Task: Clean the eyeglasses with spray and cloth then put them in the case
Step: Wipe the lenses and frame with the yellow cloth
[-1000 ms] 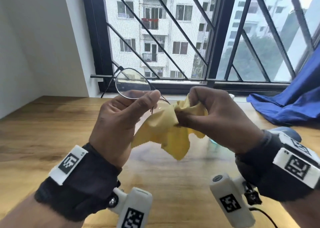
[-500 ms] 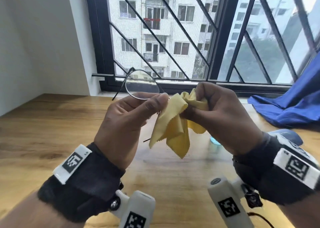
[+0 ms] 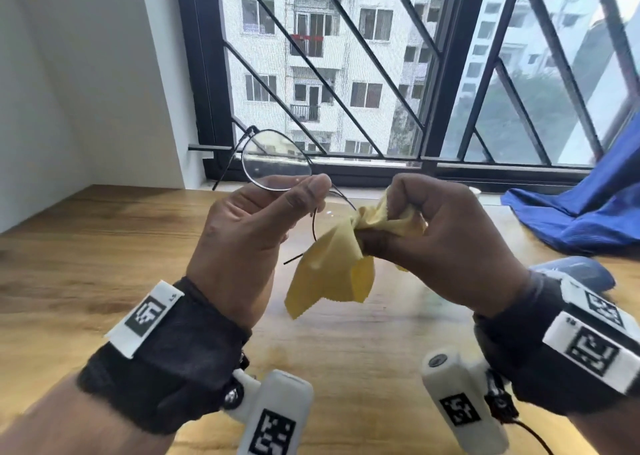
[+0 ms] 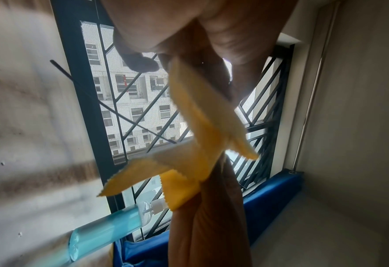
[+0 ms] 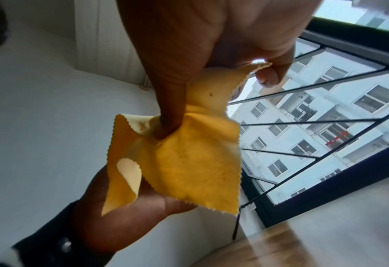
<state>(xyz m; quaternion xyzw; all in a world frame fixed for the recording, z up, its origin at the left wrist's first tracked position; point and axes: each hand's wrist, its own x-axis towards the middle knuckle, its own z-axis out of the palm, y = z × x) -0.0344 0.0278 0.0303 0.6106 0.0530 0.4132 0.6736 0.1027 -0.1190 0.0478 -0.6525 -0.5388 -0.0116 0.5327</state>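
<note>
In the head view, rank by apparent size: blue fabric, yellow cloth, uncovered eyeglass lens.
1. Crumpled blue fabric at the right edge, partly cut off.
2. Yellow microfibre cloth, partly bunched in the right hand.
3. Clear round thin-rimmed eyeglass lens.

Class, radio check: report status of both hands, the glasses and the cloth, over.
Left hand pinches eyeglasses by the frame, held up. Right hand grips bunched yellow cloth on the far lens. Spray bottle lies on the table. Nothing in the way.

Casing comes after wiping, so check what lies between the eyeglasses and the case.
Left hand holds the eyeglasses; the right hand, with the yellow cloth bunched on one lens, lies between them and what looks like the blue case behind that wrist.
</note>
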